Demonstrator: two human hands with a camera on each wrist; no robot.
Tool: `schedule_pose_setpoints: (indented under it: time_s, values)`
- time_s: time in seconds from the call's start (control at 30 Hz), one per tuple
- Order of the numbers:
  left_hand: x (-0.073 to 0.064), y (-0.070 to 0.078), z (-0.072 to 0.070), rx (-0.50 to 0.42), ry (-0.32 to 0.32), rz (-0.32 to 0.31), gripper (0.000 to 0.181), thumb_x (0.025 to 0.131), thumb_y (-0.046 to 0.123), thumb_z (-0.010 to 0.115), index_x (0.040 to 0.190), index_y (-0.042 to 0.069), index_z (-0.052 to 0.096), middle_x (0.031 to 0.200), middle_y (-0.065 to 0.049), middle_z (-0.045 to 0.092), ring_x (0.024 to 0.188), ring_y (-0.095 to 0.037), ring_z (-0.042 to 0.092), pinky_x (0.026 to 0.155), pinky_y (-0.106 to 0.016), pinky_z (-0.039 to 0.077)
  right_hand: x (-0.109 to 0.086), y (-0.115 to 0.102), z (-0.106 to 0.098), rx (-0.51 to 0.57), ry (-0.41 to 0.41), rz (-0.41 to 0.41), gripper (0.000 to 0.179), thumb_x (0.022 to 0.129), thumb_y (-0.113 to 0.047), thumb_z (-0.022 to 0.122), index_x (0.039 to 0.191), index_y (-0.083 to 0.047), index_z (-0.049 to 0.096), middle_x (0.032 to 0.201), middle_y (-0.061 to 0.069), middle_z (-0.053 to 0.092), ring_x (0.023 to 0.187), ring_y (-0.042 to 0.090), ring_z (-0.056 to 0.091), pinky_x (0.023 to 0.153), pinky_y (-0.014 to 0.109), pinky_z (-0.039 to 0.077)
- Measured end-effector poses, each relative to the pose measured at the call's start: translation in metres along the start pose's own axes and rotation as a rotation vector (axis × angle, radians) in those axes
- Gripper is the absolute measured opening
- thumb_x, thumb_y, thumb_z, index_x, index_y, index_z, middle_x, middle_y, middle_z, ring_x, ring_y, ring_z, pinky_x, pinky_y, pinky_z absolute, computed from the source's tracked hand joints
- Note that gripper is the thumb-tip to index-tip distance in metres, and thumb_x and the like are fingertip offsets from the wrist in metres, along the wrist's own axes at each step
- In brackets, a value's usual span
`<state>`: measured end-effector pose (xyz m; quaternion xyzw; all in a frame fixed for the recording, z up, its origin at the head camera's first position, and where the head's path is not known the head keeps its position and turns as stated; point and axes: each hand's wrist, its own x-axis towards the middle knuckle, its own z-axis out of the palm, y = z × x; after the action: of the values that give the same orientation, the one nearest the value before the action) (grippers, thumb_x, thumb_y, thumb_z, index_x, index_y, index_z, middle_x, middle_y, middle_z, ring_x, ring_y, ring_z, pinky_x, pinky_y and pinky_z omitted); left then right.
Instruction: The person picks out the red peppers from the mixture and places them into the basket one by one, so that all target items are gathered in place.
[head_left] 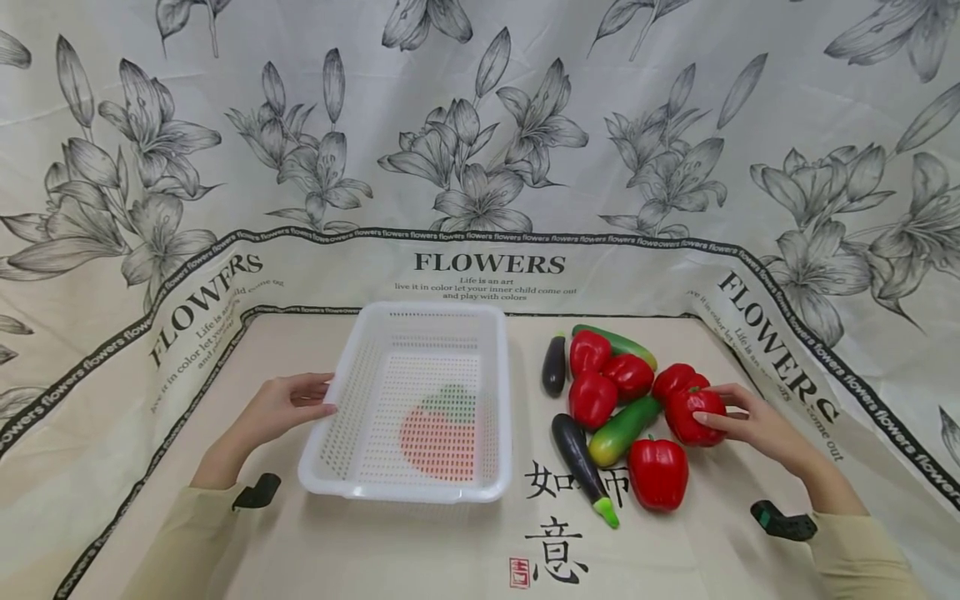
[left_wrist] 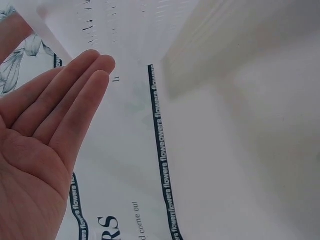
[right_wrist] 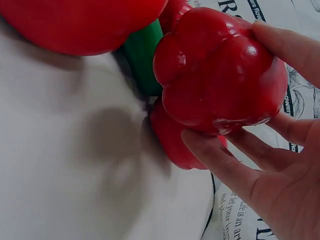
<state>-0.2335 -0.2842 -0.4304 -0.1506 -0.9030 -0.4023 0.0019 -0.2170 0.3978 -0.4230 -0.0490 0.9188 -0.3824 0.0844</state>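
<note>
Red pepper [head_left: 684, 414], right of basket [head_left: 405, 490], being gripped by right hand [head_left: 761, 423]; apparently being picked up. Left hand [head_left: 277, 405] being held straight-fingered at basket rim. Clean lift seemingly being called for.

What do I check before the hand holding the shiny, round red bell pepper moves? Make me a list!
1. Right grip secure on the shiny, round red bell pepper: looks ok; fingers surround it.
2. Pepper apart from its neighbours: cannot tell; it overlaps another shiny red bell pepper in the head view.
3. White, perforated plastic basket upright: ok; its open top faces up.
4. Low route between pepper and basket clear: not ok; a long, dark purple eggplant with a green end lies between.
5. Left grip steadying the basket: cannot tell; fingertips are at its left side.
</note>
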Motion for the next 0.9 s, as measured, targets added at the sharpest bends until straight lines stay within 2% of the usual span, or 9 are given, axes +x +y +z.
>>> schedule_pose_setpoints:
  time_s: [0.23,0.5,0.6,0.9]
  values:
    - [0.001,-0.001,0.0,-0.001,-0.001,0.005,0.063,0.081,0.037,0.074,0.13,0.002,0.055,0.118,-0.018,0.065,0.105,-0.033,0.065,0.083,-0.04,0.056,0.006,-0.013,-0.003,-0.011,0.003,-0.009,0.065,0.093,-0.037,0.056,0.14,0.001,0.032,0.137,0.029,0.037,0.119,0.054,0.041,0.084,0.051,0.054]
    - [0.0,-0.001,0.0,-0.003,0.004,0.004,0.063,0.081,0.036,0.074,0.131,0.003,0.055,0.119,-0.018,0.065,0.105,-0.032,0.065,0.083,-0.039,0.057,0.011,-0.034,-0.004,0.009,0.016,-0.058,0.059,0.093,-0.037,0.057,0.137,-0.001,0.038,0.134,0.023,0.043,0.118,0.05,0.047,0.078,0.031,0.055]
    - [0.0,-0.002,0.001,-0.003,0.007,0.008,0.062,0.081,0.035,0.075,0.13,0.003,0.055,0.118,-0.018,0.065,0.105,-0.032,0.065,0.083,-0.038,0.057,0.013,-0.041,-0.002,0.024,0.022,-0.075,0.057,0.093,-0.037,0.058,0.135,-0.003,0.041,0.131,0.019,0.045,0.118,0.047,0.048,0.077,0.027,0.054]
    - [0.0,-0.001,0.002,-0.003,0.006,-0.001,0.063,0.081,0.036,0.074,0.131,0.003,0.055,0.119,-0.018,0.065,0.105,-0.033,0.065,0.083,-0.04,0.056,0.017,-0.068,0.006,0.028,0.023,-0.068,0.06,0.09,-0.039,0.061,0.135,-0.004,0.042,0.131,0.022,0.048,0.114,0.035,0.049,0.078,0.033,0.052]
